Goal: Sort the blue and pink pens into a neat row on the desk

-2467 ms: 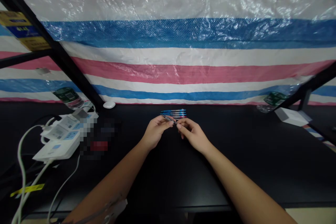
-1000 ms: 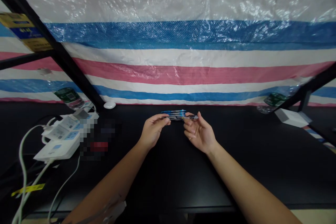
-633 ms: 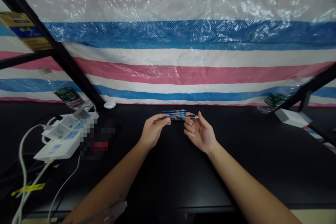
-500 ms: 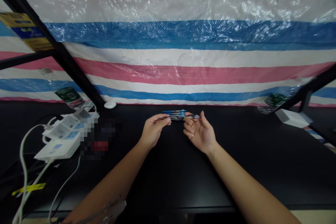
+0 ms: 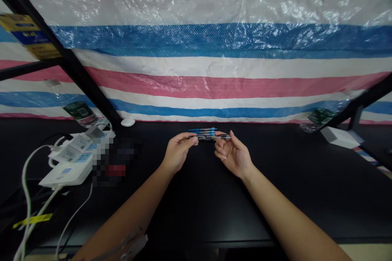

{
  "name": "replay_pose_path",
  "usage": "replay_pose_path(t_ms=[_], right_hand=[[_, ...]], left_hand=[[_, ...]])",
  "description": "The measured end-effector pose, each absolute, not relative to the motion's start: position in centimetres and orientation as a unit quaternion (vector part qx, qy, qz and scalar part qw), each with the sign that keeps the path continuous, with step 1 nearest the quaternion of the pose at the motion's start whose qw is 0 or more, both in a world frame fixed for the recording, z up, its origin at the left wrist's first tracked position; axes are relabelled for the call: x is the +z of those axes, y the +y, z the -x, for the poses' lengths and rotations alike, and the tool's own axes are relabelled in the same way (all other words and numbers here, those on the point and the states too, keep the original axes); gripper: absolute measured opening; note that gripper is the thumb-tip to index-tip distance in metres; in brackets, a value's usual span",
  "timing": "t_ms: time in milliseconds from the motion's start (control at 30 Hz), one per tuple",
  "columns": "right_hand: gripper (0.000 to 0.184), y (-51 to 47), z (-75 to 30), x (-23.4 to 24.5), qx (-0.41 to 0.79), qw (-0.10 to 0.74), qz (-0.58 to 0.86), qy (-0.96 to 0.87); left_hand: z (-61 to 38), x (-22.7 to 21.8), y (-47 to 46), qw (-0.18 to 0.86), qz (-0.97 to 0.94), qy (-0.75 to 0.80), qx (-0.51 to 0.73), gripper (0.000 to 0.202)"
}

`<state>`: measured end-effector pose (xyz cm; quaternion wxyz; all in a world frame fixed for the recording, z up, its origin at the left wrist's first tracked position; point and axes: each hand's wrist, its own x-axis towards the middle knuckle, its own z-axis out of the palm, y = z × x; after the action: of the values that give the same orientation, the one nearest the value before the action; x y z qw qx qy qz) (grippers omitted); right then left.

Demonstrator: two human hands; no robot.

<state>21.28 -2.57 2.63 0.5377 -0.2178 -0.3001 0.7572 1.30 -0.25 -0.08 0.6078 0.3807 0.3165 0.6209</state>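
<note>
Over the desk, a dark pen (image 5: pixel 225 137) lies level between my two hands. My left hand (image 5: pixel 179 151) pinches its left end between thumb and fingers. At the other end, my right hand (image 5: pixel 234 153) has its thumb and forefinger closed on the tip, palm turned up and the other fingers curled. Just behind it, several blue pens (image 5: pixel 202 131) lie side by side on the black desk (image 5: pixel 196 212). The pen's middle overlaps other dark shapes, so its full outline is hard to make out.
On the left are a white power strip (image 5: pixel 65 173) with plugs and cables, and a plastic bottle (image 5: pixel 80 112). A small white rounded object (image 5: pixel 128 122) sits by the black frame (image 5: pixel 88 85). Another bottle (image 5: pixel 321 116) and a white box (image 5: pixel 341 137) are at right.
The pen's right end and my right thumb have shifted slightly left, closer to my left hand. Both hands keep hold of the pen.
</note>
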Motion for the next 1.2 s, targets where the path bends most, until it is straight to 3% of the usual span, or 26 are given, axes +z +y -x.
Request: replay_pose_path(t_ms=[133, 233, 333, 400, 500, 600, 667, 833, 1000, 1200], right_hand=[[0.053, -2.0, -22.4, 2.3, 0.683, 0.518, 0.309, -0.411], [0.037, -1.7, -23.3, 2.0, 0.508, 0.487, 0.409, -0.581], [0.023, -1.7, -23.8, 1.7, 0.367, 0.398, 0.426, -0.725], [0.02, -1.7, -23.7, 1.4, 0.314, 0.352, 0.412, -0.78], [0.018, -1.9, -23.5, 0.9, 0.252, 0.299, 0.403, -0.827], [0.018, -1.9, -23.3, 0.4, 0.223, 0.245, 0.402, -0.854], [0.016, -2.0, -23.3, 0.1, 0.219, 0.226, 0.403, -0.859], [0.011, -2.1, -23.1, 0.0, 0.23, 0.232, 0.404, -0.854], [0.013, -2.4, -23.0, 0.4, 0.253, 0.234, 0.395, -0.851], [0.01, -2.6, -22.9, 0.9, 0.247, 0.21, 0.378, -0.867]], left_hand=[[-0.8, -0.1, 0.0, 0.6, -0.406, 0.318, 0.611, 0.021], [-0.2, -0.1, 0.2, 0.587, -0.454, 0.339, 0.578, 0.019], [0.6, 0.0, 0.5, 0.566, -0.517, 0.379, 0.518, 0.019], [1.1, 0.0, 0.7, 0.509, -0.57, 0.415, 0.493, 0.018], [1.8, -0.4, 1.3, 0.328, -0.665, 0.466, 0.482, 0.021], [2.3, -1.3, 1.9, 0.154, -0.749, 0.485, 0.425, 0.017], [2.4, -2.0, 2.1, 0.114, -0.774, 0.489, 0.385, 0.017], [2.3, -2.5, 2.0, 0.098, -0.793, 0.5, 0.334, 0.017], [2.2, -2.2, 1.8, 0.102, -0.785, 0.508, 0.339, 0.007], [2.3, -2.3, 1.9, 0.125, -0.793, 0.488, 0.343, 0.01]])
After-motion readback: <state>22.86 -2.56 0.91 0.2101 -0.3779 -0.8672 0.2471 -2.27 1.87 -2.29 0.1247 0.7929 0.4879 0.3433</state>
